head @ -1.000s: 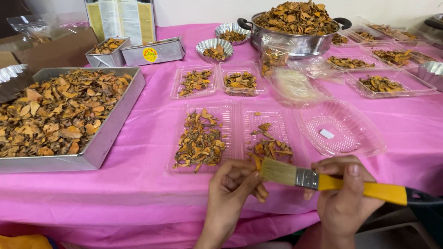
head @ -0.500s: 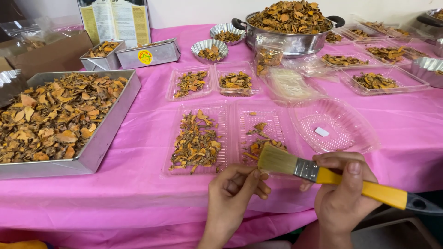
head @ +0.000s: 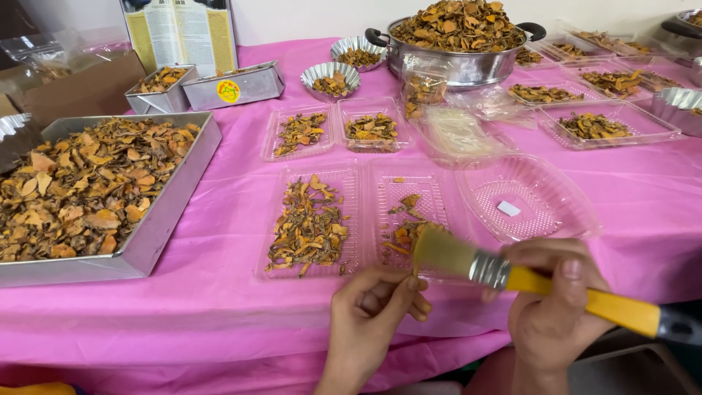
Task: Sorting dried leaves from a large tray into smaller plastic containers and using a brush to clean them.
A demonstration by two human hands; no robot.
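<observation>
Pink cloth covered the surface (head: 219, 307). The right hand (head: 552, 307) was clamped on a yellow-handled brush (head: 512, 276), bristles against a piece pinched in the left hand (head: 376, 307). Of two near clear trays, the left tray (head: 311, 219) looked full and the right tray (head: 409, 219) about a third filled. One large metal pan (head: 164, 227) and one heaped pot (head: 457, 44) apparently remained unprocessed.

A tall printed carton (head: 180, 33) stands behind a yellow-stickered tin (head: 232, 85).
</observation>
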